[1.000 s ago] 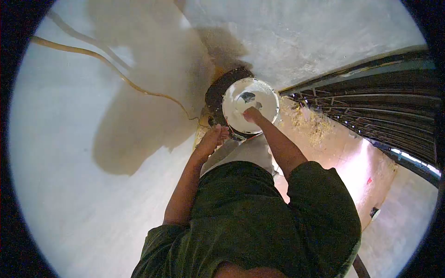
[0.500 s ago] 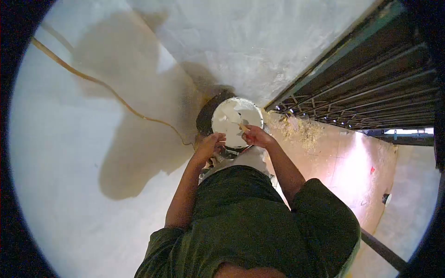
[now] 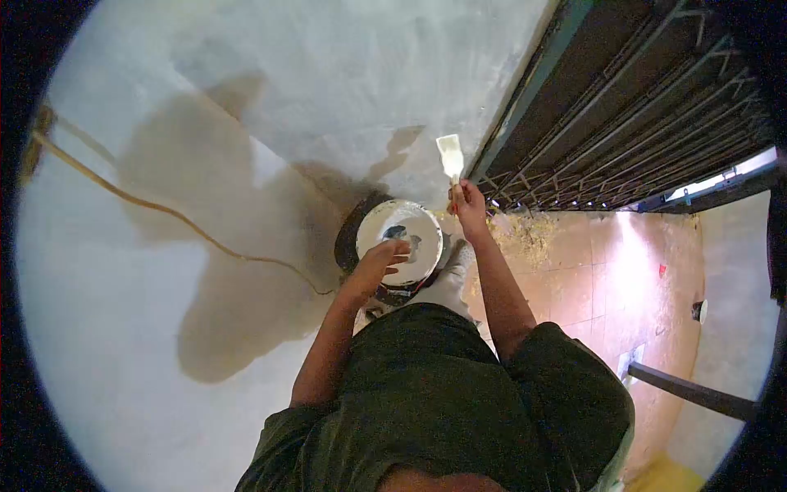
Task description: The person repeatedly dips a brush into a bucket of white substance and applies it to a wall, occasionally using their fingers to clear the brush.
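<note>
My right hand [image 3: 467, 205] is wrapped round the handle of a putty knife [image 3: 450, 156], its blade pointing up and coated in white. The knife is above and to the right of a round bucket [image 3: 431, 270], in front of the wall. White paste [image 3: 379, 227] lines the bucket, with a dark patch showing through near its middle. Over the bucket's near left part, my left hand [image 3: 385, 261] has its fingers apart and holds nothing.
A dark folding metal gate [image 3: 607, 115] fills the upper right beside the grey wall [image 3: 361, 74]. Crumbly debris [image 3: 525, 238] lies on the tiled floor [image 3: 566, 283] at its foot. A tan cord [image 3: 188, 156] runs down the left wall. At lower right a dark bar [image 3: 693, 391] juts in.
My right hand has lifted the putty knife out of the bucket, up and to the right. My left hand has come over the bucket and its fingers have spread. The view has shifted.
</note>
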A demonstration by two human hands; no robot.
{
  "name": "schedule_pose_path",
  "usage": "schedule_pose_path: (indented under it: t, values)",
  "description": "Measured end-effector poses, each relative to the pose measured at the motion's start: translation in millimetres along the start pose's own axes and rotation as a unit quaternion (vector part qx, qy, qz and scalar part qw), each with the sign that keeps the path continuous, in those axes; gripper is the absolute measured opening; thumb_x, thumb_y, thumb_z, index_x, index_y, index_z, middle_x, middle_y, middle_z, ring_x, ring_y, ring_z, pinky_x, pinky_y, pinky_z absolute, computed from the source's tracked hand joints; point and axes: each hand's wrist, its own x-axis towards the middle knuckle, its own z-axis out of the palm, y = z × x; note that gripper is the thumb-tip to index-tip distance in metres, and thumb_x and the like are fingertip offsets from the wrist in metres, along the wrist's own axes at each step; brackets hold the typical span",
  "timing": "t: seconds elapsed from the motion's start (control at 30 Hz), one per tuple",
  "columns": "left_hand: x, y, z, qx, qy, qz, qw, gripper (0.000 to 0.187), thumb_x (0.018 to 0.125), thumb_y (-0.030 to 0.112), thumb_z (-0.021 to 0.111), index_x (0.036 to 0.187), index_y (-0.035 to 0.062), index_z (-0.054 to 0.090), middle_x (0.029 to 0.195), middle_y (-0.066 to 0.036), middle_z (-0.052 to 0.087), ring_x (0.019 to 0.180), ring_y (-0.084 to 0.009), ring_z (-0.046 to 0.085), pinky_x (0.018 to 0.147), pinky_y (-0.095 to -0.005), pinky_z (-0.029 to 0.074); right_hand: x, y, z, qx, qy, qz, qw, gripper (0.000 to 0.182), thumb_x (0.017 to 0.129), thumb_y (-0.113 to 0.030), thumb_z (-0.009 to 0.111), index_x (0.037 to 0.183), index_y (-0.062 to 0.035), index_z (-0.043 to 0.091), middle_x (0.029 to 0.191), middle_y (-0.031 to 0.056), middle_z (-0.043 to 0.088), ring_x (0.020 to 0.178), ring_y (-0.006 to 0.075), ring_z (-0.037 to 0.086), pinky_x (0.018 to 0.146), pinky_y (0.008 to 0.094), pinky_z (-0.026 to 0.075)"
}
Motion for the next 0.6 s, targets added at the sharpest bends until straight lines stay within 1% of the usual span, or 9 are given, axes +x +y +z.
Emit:
schedule_pose_path:
  t: [0.1, 0.13, 0.23, 0.27, 0.33, 0.4, 0.47, 0.53, 0.6]
  values:
    - [4, 14, 10, 0.010, -0.020, 0.012, 1.000, 0.061, 0.090, 0.054, 0.036, 0.122, 0.0029, 0.047, 0.120, -0.013, 0.053, 0.113, -0.0252, 0.050, 0.093, -0.0396, 0.039, 16, -36, 5, 0.052, 0.021, -0.045, 0.997, 0.015, 0.093, -0.022, 0.049, 0.093, -0.0069, 0.047, 0.074, 0.0011, 0.053, 0.056, 0.0066, 0.046, 0.047, 0.0211, 0.036]
    - [5, 19, 12, 0.009, -0.026, 0.009, 1.000, 0.061, 0.091, 0.053, 0.035, 0.122, 0.0026, 0.047, 0.121, -0.013, 0.053, 0.113, -0.0255, 0.050, 0.093, -0.0398, 0.039, 23, -48, 6, 0.052, 0.036, -0.055, 0.996, 0.016, 0.093, -0.024, 0.049, 0.096, -0.0089, 0.044, 0.070, 0.0001, 0.051, 0.054, 0.0060, 0.043, 0.045, 0.0209, 0.034]
    - [10, 36, 20, 0.033, -0.038, 0.011, 0.999, 0.061, 0.091, 0.054, 0.035, 0.122, 0.0021, 0.047, 0.121, -0.013, 0.053, 0.112, -0.0259, 0.051, 0.092, -0.0395, 0.039, 52, -84, 8, 0.043, 0.081, -0.102, 0.991, 0.018, 0.093, -0.026, 0.049, 0.096, -0.0093, 0.044, 0.067, -0.0010, 0.048, 0.051, 0.0057, 0.040, 0.044, 0.0208, 0.032]
    - [13, 39, 21, 0.036, -0.040, 0.013, 0.998, 0.061, 0.091, 0.054, 0.035, 0.122, 0.0021, 0.047, 0.121, -0.013, 0.053, 0.112, -0.0259, 0.051, 0.092, -0.0395, 0.039, 58, -98, 10, 0.062, 0.091, -0.100, 0.989, 0.021, 0.092, -0.030, 0.049, 0.094, -0.0090, 0.045, 0.066, -0.0017, 0.047, 0.048, 0.0055, 0.037, 0.043, 0.0211, 0.031]
    - [18, 45, 26, 0.044, -0.024, 0.028, 0.998, 0.056, 0.092, 0.051, 0.032, 0.117, 0.0040, 0.052, 0.115, -0.009, 0.056, 0.106, -0.0211, 0.053, 0.089, -0.0359, 0.039, 74, -111, 10, 0.051, 0.109, -0.101, 0.988, 0.024, 0.092, -0.032, 0.048, 0.091, -0.0080, 0.047, 0.064, -0.0019, 0.046, 0.048, 0.0054, 0.038, 0.042, 0.0218, 0.031]
    - [27, 46, 29, 0.034, -0.030, 0.023, 0.999, 0.056, 0.093, 0.051, 0.033, 0.116, 0.0039, 0.052, 0.115, -0.009, 0.056, 0.106, -0.0210, 0.053, 0.089, -0.0361, 0.039, 87, -104, 1, 0.042, 0.129, -0.101, 0.986, 0.028, 0.092, -0.035, 0.048, 0.089, -0.0070, 0.050, 0.061, -0.0020, 0.046, 0.047, 0.0054, 0.038, 0.041, 0.0225, 0.031]
    - [34, 49, 33, 0.025, -0.036, 0.019, 0.999, 0.055, 0.093, 0.050, 0.033, 0.116, 0.0039, 0.052, 0.115, -0.009, 0.056, 0.106, -0.0210, 0.053, 0.088, -0.0362, 0.039, 105, -57, -18, -0.149, 0.106, -0.138, 0.973, 0.036, 0.090, -0.039, 0.049, 0.082, -0.0043, 0.054, 0.056, -0.0019, 0.044, 0.046, 0.0061, 0.040, 0.040, 0.0236, 0.030]
    - [36, 54, 38, 0.018, -0.042, 0.021, 0.999, 0.054, 0.093, 0.049, 0.033, 0.116, 0.0038, 0.052, 0.115, -0.009, 0.056, 0.107, -0.0213, 0.053, 0.088, -0.0361, 0.039, 87, -39, -19, -0.169, 0.094, 0.016, 0.981, 0.044, 0.089, -0.044, 0.050, 0.076, -0.0019, 0.057, 0.053, -0.0018, 0.042, 0.044, 0.0074, 0.041, 0.040, 0.0243, 0.030]
    - [38, 58, 43, 0.019, -0.048, 0.018, 0.998, 0.053, 0.093, 0.048, 0.033, 0.116, 0.0037, 0.052, 0.116, -0.009, 0.056, 0.108, -0.0216, 0.053, 0.088, -0.0359, 0.039, 71, -14, -28, -0.097, 0.085, 0.176, 0.976, 0.041, 0.089, -0.040, 0.051, 0.077, -0.0008, 0.056, 0.054, -0.0006, 0.044, 0.043, 0.0088, 0.041, 0.039, 0.0255, 0.031]
